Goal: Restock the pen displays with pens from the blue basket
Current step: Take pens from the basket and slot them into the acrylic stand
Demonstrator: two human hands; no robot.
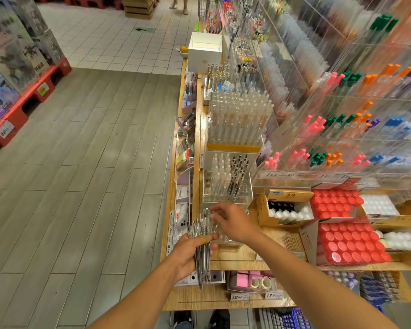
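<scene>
While the left hand [188, 254] grips the pen bundle [202, 248] over the tabletop's [235, 257] front-left corner, right hand [230, 222], fingers spread at the pen tops, should pinch one pen, drop it upright into the clear display [226, 186]; blue basket [297, 319] on floor.

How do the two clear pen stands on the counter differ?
The far pen stand is packed full with clear pens; the near pen stand is partly filled, with empty holes in front. The far one holds only clear pens; the near one also has dark ones. Both are clear acrylic.
</scene>
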